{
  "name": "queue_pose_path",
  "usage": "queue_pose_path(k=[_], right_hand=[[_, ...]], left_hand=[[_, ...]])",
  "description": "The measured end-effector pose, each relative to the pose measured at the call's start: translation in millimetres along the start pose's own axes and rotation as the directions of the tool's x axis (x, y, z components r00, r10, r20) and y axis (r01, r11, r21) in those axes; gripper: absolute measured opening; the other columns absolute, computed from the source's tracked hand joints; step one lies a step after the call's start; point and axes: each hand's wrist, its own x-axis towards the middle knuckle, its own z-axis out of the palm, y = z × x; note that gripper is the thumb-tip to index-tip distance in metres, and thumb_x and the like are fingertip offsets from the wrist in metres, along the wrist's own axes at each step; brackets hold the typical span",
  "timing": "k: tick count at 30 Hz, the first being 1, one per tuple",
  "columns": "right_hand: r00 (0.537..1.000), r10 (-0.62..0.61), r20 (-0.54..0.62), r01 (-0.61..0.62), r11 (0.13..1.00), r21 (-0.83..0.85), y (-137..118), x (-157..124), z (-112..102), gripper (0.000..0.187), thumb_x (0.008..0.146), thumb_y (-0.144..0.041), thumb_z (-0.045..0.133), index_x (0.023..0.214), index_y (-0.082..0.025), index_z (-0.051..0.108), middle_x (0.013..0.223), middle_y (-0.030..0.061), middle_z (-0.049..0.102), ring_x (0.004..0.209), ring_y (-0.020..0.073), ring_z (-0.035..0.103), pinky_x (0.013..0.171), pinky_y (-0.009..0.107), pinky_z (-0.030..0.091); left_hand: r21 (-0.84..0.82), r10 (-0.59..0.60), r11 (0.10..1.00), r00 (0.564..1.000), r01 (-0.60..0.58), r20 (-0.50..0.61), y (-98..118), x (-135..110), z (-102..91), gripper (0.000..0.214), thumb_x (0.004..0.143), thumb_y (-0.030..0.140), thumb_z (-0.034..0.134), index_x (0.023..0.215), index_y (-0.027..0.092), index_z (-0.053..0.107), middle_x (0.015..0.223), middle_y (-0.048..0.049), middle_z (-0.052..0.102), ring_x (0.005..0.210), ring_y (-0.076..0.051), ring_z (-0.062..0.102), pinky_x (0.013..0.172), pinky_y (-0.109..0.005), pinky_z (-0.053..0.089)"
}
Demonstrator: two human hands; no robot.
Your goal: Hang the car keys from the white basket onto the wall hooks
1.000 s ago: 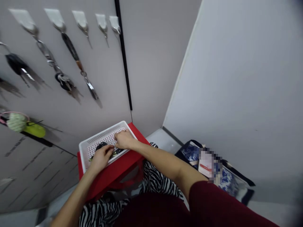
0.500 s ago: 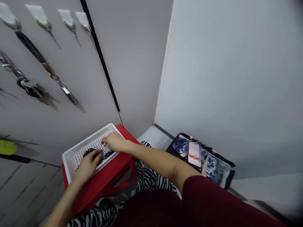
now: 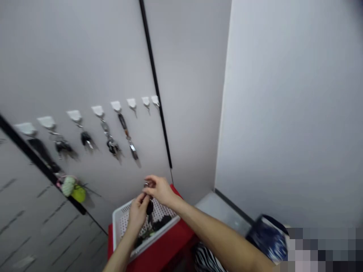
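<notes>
Above the white perforated basket (image 3: 117,223), a set of keys (image 3: 149,208) dangles from my pinched fingers. It has a metal ring at the top and a dark piece below. My left hand (image 3: 138,212) is closed on it from the left, and my right hand (image 3: 162,192) pinches near the ring, the fingertips of both hands almost meeting. More dark items, too blurred to name, lie in the basket beneath.
White hooks (image 3: 132,103) run in a row along the grey panel; several carry keys (image 3: 112,146), while three on the right hold nothing. A red stool (image 3: 181,230) supports the basket. A blue-and-white patterned bag (image 3: 269,238) sits by the right wall.
Both hands have risen out of the basket and come together, with the keys now lifted between them. The view has tilted up, showing more of the hook row.
</notes>
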Motion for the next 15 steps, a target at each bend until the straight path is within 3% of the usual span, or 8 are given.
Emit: queue_pose_path(k=[4,7,15], right_hand=[[0.999,0.026,-0.021,-0.023,0.989,0.144,-1.4,9.6,-2.7,0.016,0.061,-0.023,0.048,0.068,-0.013,0.058,0.065,0.0021,0.059,0.06,0.01,0.05,0.057,0.02,0.039],[0.999,0.001,-0.042,0.008,0.979,0.205,-12.7,28.8,-12.4,0.016,0.061,-0.023,0.047,0.065,-0.013,0.058,0.063,0.0017,0.058,0.058,0.01,0.049,0.056,0.021,0.038],[0.966,-0.018,-0.259,0.13,0.896,0.424,-82.4,123.5,-54.9,0.019,0.053,-0.021,0.052,0.069,-0.01,0.056,0.055,-0.0013,0.054,0.046,0.0055,0.044,0.052,0.02,0.038]], left_hand=[[0.031,0.043,0.999,0.999,-0.042,-0.025,20.8,14.9,-5.8,0.032,0.062,0.037,0.04,0.071,0.012,0.059,0.067,-0.0034,0.061,0.066,-0.015,0.053,0.062,-0.025,0.04],[0.041,0.088,0.995,0.995,-0.086,-0.05,38.7,28.8,-9.3,0.03,0.064,0.033,0.04,0.074,0.011,0.058,0.069,-0.0045,0.06,0.066,-0.015,0.052,0.062,-0.026,0.041],[0.04,0.272,0.962,0.923,-0.272,-0.273,118.3,84.0,-23.9,0.033,0.063,0.013,0.044,0.096,0.013,0.047,0.086,-0.0072,0.056,0.077,-0.012,0.052,0.074,-0.027,0.04]])
